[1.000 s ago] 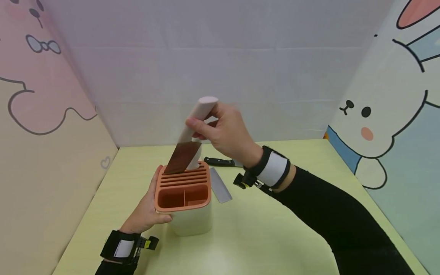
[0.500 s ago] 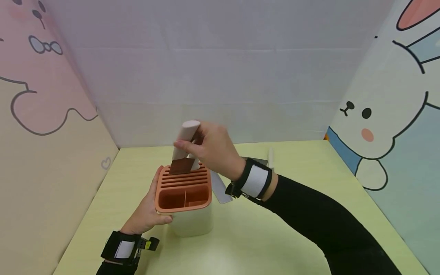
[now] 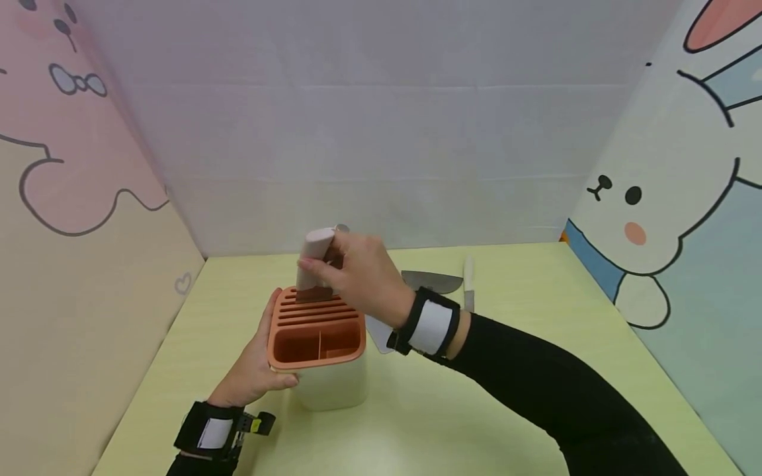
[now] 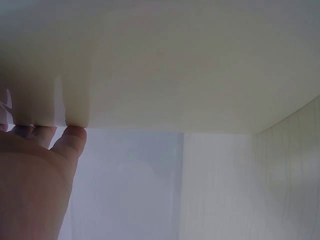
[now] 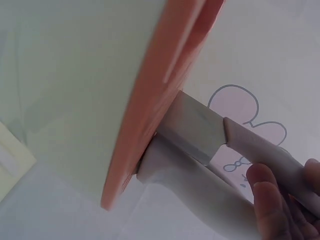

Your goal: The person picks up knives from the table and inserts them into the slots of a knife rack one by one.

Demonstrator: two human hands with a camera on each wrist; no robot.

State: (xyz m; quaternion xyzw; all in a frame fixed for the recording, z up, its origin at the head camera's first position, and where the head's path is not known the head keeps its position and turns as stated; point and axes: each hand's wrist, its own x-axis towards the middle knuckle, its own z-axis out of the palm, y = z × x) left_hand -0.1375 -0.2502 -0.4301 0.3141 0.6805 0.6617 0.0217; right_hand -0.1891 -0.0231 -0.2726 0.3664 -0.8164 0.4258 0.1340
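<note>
A cream knife block (image 3: 330, 387) with an orange slotted top stands tilted on the table. My left hand (image 3: 253, 367) holds its left side, thumb on the front; fingertips (image 4: 75, 135) touch the pale wall in the left wrist view. My right hand (image 3: 368, 274) pinches the white handle of a wide-bladed knife (image 3: 314, 250) above the rear slots. Its blade (image 5: 195, 127) is partly in a slot, with a short stretch showing in the right wrist view. Beside it, a second white-handled knife (image 5: 195, 190) sits in the top, its blade hidden.
Behind my right wrist lies a knife with a broad dark blade (image 3: 437, 281), its handle hidden. A slim white-handled knife (image 3: 469, 281) lies to its right. A flat silver blade (image 3: 378, 332) is partly covered by the wrist. Printed walls (image 3: 381, 132) enclose the table (image 3: 452, 410).
My right hand has moved down and left, and the knife's blade has sunk deeper into the slot. The dark blade and slim knife have come into view. My left hand stays on the block.
</note>
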